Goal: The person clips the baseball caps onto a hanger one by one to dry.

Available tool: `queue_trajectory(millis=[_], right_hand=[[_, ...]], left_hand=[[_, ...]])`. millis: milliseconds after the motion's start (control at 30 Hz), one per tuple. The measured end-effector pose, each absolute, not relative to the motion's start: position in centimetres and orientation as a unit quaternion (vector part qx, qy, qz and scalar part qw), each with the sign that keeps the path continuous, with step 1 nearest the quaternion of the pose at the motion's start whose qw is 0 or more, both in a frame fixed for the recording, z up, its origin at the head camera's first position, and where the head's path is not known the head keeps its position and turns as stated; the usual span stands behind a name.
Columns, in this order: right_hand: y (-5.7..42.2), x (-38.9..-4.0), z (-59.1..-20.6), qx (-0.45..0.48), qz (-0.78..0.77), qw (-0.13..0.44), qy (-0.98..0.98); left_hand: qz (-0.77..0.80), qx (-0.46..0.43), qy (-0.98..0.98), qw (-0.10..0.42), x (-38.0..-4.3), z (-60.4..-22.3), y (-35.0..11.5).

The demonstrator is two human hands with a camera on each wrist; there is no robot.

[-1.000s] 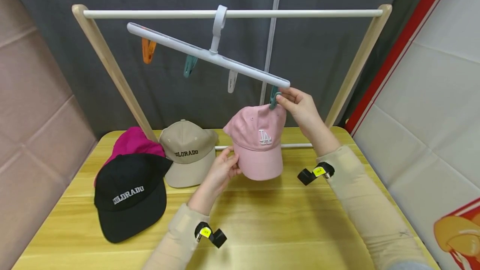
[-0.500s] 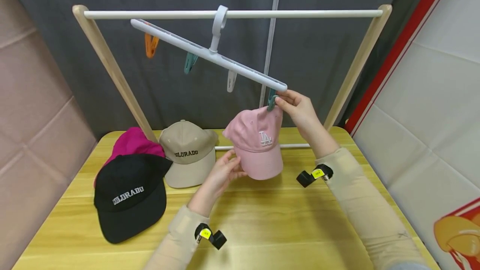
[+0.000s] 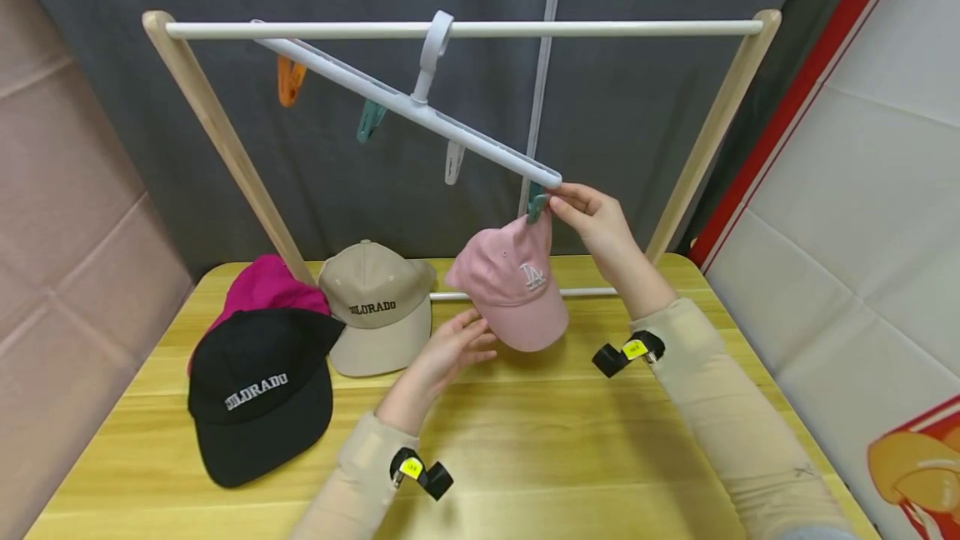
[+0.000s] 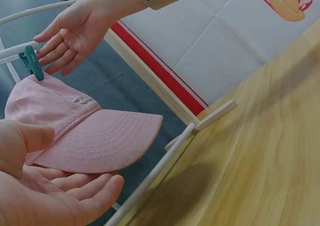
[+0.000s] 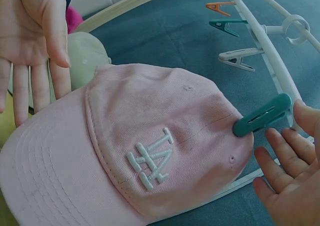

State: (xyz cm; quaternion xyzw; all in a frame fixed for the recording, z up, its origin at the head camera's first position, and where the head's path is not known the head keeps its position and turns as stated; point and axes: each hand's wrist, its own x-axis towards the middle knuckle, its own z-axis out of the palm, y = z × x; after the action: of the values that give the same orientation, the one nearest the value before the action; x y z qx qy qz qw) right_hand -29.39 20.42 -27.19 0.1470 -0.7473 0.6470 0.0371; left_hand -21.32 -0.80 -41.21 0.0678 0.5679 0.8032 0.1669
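Observation:
A pink cap (image 3: 510, 273) with white "LA" lettering hangs by its crown from a teal clothespin (image 3: 536, 202) at the low right end of a white hanger (image 3: 420, 111). My right hand (image 3: 596, 223) is beside that clothespin, fingers spread and relaxed, fingertips right at the hanger's end. In the right wrist view the clothespin (image 5: 262, 117) bites the cap's edge with no fingers around it. My left hand (image 3: 450, 352) lies open, palm up, just under the cap's brim (image 4: 107, 141). Its thumb overlaps the cap's side in the left wrist view.
The hanger hooks over a white rail (image 3: 600, 28) on wooden posts. Its orange (image 3: 290, 80), teal (image 3: 371, 120) and white (image 3: 454, 162) clothespins hang further left. Black (image 3: 262, 394), beige (image 3: 375, 307) and magenta (image 3: 270, 286) caps lie at the table's left.
The hanger's right end has sunk and shifted left, and the pink cap has tilted. My left fingers have loosened from the cap, and my right fingers have let go of the teal clothespin.

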Motion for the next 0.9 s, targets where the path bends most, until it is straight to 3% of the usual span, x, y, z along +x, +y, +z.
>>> queue_trajectory(millis=[900], right_hand=[[20.3, -29.3, -29.0, 0.132, 0.648, 0.012, -0.750]], left_hand=[[0.804, 0.049, 0.565, 0.178, -21.5, -43.0, -1.9]])
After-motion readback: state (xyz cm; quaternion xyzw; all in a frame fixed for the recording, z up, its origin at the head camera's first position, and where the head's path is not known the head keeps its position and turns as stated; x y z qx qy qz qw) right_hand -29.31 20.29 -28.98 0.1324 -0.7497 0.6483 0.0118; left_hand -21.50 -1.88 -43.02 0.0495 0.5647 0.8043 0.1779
